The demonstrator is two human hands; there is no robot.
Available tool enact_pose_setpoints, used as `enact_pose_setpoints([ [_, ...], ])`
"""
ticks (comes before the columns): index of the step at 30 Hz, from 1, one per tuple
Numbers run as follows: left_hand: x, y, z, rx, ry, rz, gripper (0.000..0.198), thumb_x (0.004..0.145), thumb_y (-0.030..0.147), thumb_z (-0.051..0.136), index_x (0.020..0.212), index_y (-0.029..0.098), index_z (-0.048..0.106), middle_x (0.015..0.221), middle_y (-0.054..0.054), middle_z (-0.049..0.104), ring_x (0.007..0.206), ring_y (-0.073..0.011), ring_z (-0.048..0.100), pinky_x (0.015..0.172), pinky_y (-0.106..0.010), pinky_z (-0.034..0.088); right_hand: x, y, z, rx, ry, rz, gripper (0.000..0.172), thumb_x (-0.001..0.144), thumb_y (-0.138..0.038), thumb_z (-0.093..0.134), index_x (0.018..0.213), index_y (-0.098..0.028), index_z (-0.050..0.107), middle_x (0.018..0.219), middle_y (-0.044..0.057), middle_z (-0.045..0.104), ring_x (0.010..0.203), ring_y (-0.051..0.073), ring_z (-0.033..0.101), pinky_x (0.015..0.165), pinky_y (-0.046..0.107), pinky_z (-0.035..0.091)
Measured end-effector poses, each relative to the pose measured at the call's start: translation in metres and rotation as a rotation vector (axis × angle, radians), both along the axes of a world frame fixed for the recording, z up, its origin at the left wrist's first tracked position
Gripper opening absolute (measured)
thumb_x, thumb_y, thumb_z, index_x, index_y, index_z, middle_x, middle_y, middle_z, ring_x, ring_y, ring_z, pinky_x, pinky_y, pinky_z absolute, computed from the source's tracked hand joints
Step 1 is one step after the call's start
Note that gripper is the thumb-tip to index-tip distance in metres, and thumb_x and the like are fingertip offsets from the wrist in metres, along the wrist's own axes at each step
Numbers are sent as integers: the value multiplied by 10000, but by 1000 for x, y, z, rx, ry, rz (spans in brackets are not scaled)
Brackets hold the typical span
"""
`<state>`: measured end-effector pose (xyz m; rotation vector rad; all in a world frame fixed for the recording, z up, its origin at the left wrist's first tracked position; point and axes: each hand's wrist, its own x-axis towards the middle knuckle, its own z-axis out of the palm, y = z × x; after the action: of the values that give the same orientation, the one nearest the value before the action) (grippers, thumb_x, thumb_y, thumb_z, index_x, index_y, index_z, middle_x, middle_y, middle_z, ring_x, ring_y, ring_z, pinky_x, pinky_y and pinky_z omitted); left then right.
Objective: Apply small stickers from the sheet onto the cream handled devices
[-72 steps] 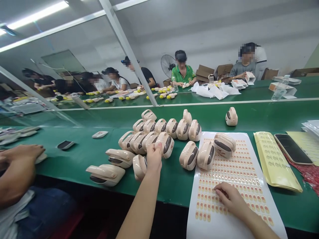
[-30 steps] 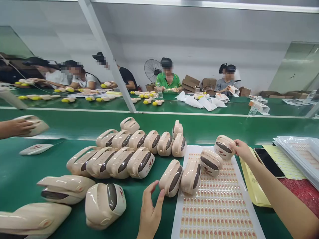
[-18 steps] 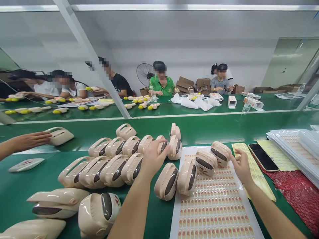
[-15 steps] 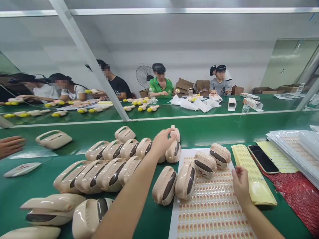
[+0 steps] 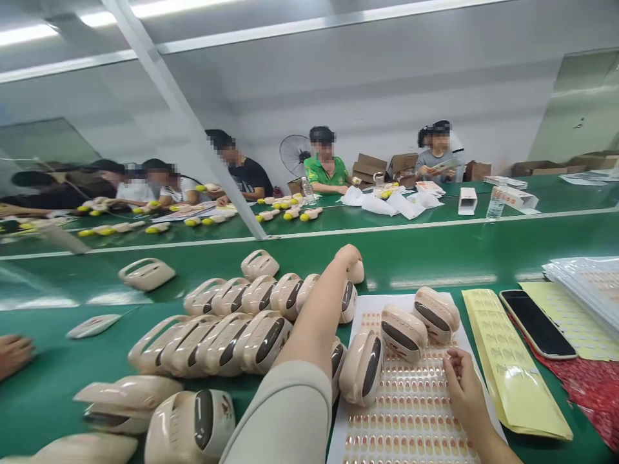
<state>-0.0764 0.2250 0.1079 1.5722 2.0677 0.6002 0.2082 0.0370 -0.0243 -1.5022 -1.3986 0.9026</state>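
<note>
My left hand reaches across to the far end of the rows, its fingers closed over a beige handled device; the fingertips are partly hidden. Over the sheet of small oval stickers is my right hand, thumb and fingers curled together. Anything between them is too small to make out. Near it, several devices rest on the sheet, among them a beige device with a dark oval panel. More such devices, like this beige one, stand in rows to the left, partly behind my left forearm.
Yellow sticker sheets, a phone and red bubble wrap lie at the right. A co-worker's hand shows at the left edge. A green ledge runs behind; people sit beyond it.
My left hand has moved onto the far device and closed over it. My right hand has come in lower over the sticker sheet. The view has swung left; the co-worker's hand has dropped lower.
</note>
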Motion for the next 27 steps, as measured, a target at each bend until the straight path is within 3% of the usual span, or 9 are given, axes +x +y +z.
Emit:
enact_pose_setpoints([
  [4, 16, -1, 3, 65, -51, 51, 258, 858, 318, 533, 1048, 145, 563, 1023, -59, 603, 849, -171, 602, 718, -358, 522, 1, 1, 3, -28, -10, 6, 484, 717, -639, 433, 931, -207, 474, 792, 51, 569, 733, 237, 564, 664, 374, 471],
  [8, 40, -17, 30, 287, -50, 7, 242, 860, 307, 530, 1033, 141, 560, 999, -54, 603, 824, -160, 600, 699, -346, 520, 3, 3, 0, -1, 25, -9, 482, 705, -632, 467, 932, -207, 482, 799, 52, 567, 744, 239, 563, 656, 374, 480],
  [11, 61, -52, 57, 523, 14, -105, 173, 873, 238, 496, 997, 133, 555, 918, -36, 604, 769, -139, 588, 680, -314, 501, 5, 4, 4, 73, 49, -41, 467, 709, -618, 489, 922, -203, 497, 817, 61, 566, 754, 242, 558, 672, 389, 484],
  [14, 81, -105, 68, 747, 146, -297, 160, 852, 145, 443, 957, 145, 564, 885, -36, 597, 738, -119, 565, 661, -249, 458, 4, 4, 35, 200, 141, -63, 459, 718, -596, 523, 959, -207, 505, 939, 94, 575, 887, 260, 562, 776, 414, 476],
  [16, 95, -142, 63, 870, 262, -449, 193, 843, 139, 403, 902, 161, 586, 920, -58, 593, 721, -125, 554, 604, -237, 432, -1, 3, 70, 279, 313, 31, 508, 730, -587, 539, 1082, -226, 473, 1129, 124, 541, 1065, 273, 521, 859, 419, 457],
  [18, 107, -174, 51, 972, 370, -587, 289, 872, 140, 307, 865, 162, 594, 883, -72, 593, 648, -126, 538, 525, -237, 399, -10, 0, 105, 284, 522, 224, 642, 722, -634, 526, 1218, -249, 395, 1324, 142, 421, 1212, 290, 428, 866, 414, 469],
  [21, 123, -210, 28, 1089, 509, -768, 300, 891, 155, 314, 765, 153, 587, 678, -49, 570, 538, -141, 496, 447, -251, 354, -26, -7, 133, 252, 643, 388, 777, 646, -679, 569, 1267, -260, 363, 1363, 122, 399, 1237, 298, 410, 885, 413, 468],
  [23, 128, -227, 14, 1163, 623, -847, 275, 873, 110, 339, 741, 137, 578, 627, -49, 568, 521, -151, 492, 429, -263, 355, -38, -13, 129, 221, 675, 356, 691, 673, -600, 600, 1238, -256, 399, 1308, 98, 467, 1218, 269, 435, 934, 396, 438],
  [27, 116, -247, -12, 1216, 616, -944, 256, 865, 81, 341, 833, 128, 591, 705, -73, 628, 592, -161, 556, 513, -283, 445, -51, -20, 88, 80, 872, 169, 477, 726, -526, 551, 1090, -226, 481, 1077, 79, 611, 990, 229, 590, 823, 350, 486],
])
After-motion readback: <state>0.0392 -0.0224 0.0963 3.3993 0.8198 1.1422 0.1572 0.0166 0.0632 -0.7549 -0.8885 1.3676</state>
